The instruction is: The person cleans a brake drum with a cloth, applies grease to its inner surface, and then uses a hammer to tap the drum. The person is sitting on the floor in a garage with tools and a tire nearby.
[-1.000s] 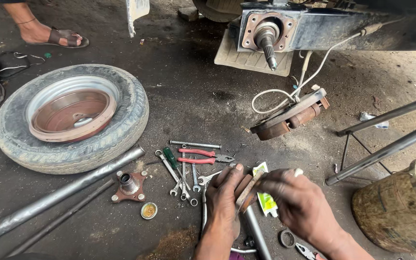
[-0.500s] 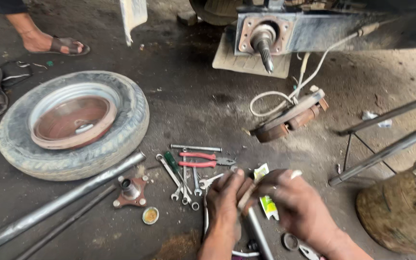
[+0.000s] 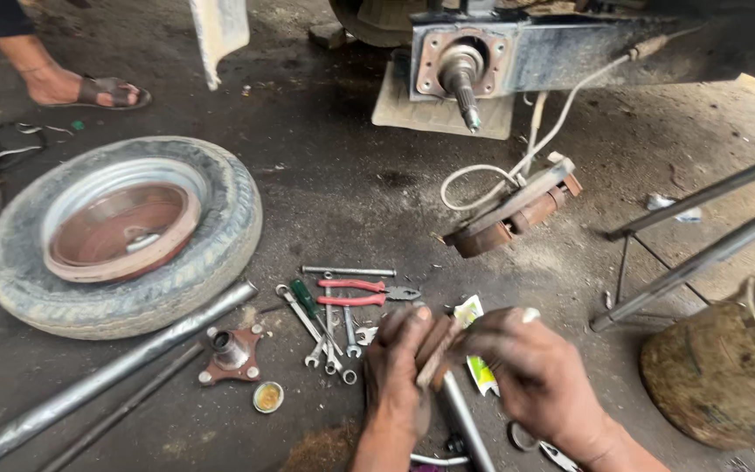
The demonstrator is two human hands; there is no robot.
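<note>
At the lower centre of the frame the left hand (image 3: 399, 371) and right hand (image 3: 530, 371) meet over the oily workshop floor (image 3: 351, 201). Both grips are closed together on a small, greasy brown flat part (image 3: 434, 354), its long axis tilting from lower left to upper right; what it is cannot be told. A yellow-green sachet (image 3: 475, 367) and a grey metal bar (image 3: 465, 424) lie just beneath, red-handled pliers (image 3: 360, 293) near to the upper left.
</note>
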